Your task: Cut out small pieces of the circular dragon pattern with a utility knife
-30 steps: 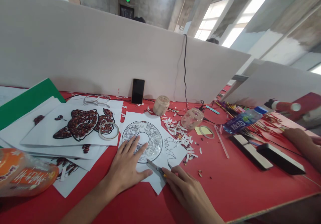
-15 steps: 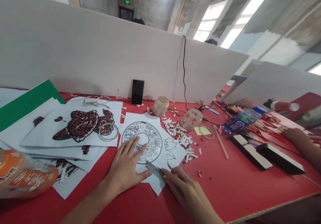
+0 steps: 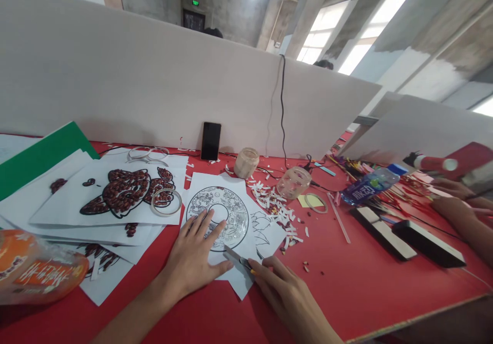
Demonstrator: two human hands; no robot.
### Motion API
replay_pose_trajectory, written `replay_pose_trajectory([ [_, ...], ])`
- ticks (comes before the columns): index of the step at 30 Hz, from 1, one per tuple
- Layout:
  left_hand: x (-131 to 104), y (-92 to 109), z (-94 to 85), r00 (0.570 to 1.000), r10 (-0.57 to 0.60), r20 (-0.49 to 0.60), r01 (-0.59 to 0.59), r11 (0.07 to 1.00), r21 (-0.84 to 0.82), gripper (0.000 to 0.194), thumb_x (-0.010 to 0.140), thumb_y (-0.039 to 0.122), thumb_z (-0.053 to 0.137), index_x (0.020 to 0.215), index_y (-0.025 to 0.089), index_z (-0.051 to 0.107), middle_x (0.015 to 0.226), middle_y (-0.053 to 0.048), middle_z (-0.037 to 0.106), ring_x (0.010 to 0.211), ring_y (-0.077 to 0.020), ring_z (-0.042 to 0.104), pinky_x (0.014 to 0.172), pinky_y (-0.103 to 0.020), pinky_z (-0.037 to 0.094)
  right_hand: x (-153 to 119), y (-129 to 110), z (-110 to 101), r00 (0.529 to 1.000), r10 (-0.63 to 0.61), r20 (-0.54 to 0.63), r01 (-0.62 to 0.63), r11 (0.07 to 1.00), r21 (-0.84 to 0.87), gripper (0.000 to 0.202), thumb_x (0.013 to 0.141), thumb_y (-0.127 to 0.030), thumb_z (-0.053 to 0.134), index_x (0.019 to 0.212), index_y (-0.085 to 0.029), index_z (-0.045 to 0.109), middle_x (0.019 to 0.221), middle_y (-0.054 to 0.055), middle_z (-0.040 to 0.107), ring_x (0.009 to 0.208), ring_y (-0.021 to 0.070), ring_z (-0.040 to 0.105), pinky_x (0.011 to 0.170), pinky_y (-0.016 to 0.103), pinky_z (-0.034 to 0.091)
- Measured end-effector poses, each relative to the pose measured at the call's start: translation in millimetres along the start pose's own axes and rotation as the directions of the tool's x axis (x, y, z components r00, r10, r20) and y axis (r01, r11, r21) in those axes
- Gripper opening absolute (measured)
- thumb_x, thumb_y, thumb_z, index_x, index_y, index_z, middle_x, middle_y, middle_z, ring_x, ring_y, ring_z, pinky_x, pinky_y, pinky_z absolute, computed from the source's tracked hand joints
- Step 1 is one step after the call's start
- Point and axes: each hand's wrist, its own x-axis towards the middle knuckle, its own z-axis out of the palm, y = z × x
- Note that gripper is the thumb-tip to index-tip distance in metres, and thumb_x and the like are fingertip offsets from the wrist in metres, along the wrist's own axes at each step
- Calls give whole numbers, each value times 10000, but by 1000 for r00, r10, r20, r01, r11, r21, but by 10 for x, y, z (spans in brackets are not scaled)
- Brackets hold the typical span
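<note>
My left hand (image 3: 194,251) lies flat with spread fingers on a white sheet printed with a round line drawing (image 3: 238,215). My right hand (image 3: 287,290), closed, grips a utility knife (image 3: 234,256). The blade points up and left, its tip at the lower edge of the printed circle; whether it cuts into the paper I cannot tell. Beneath the knife sticks out a corner of white paper (image 3: 242,285), and a second line drawing (image 3: 262,231) shows on the right.
Paper scraps (image 3: 269,200) lie by two jars, one cloudy (image 3: 246,163), one clear (image 3: 295,184). Sheets with bean pictures (image 3: 127,192), a tape roll (image 3: 166,203) and an orange-labelled bag (image 3: 42,269) are at left. A bottle (image 3: 372,186) and another person's hands (image 3: 452,208) are at right.
My two hands and the knife stay almost in place. At the right, the other person's hands have come further into view over the strips.
</note>
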Motion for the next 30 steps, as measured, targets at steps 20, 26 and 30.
replay_pose_trajectory([
  [20,-2,9,-28,1000,12,-11,-12,1000,19,886,845,781,565,1591,364,332,1708,-55,184,1552,-357,211,1230,-551,212,24,-37,23,1000,9,-25,-11,996,-90,386,1078,-231,335,1301,-239,651,1046,102,691,784,171,724,678,277,592],
  [26,-17,-1,-14,998,29,-48,-28,999,23,651,999,642,419,1586,373,339,1702,-35,220,1555,-311,219,1227,-524,234,-68,-44,94,995,-103,-18,89,924,-373,423,1006,-114,387,1358,-218,596,1062,104,709,798,194,708,689,310,543],
  [30,-3,35,-25,998,3,-68,0,999,35,597,987,491,502,1561,369,392,1686,-38,274,1545,-293,253,1225,-510,244,-26,-85,-19,993,-114,-22,93,892,-442,392,971,-133,480,1313,-271,614,1112,94,716,904,245,683,754,354,507],
])
